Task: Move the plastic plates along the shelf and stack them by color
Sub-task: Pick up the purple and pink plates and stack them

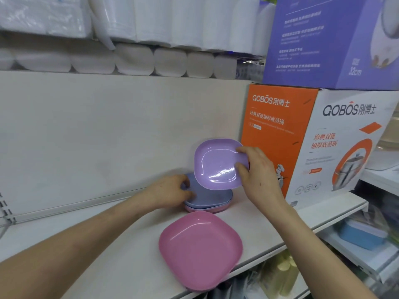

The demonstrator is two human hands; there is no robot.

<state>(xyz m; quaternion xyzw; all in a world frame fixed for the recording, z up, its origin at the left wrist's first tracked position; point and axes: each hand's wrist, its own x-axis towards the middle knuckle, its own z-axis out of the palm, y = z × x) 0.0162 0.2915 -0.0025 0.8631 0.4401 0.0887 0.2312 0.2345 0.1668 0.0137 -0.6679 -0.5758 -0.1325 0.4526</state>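
Observation:
My right hand (254, 171) grips the right edge of a purple plate (218, 162) and holds it tilted up above the shelf (108, 244). Under it sits a low stack (213, 199) with a blue-purple plate on top and a pink plate at the bottom. My left hand (172, 190) holds the left edge of that stack, fingers curled on its rim. A pink plate (200, 249) lies flat near the shelf's front edge, overhanging it slightly.
An orange and white pot box (313, 143) stands right of the plates, with a purple box (332, 39) on top. White packs of paper (133, 59) fill the shelf above. Lower shelves with goods show at the right.

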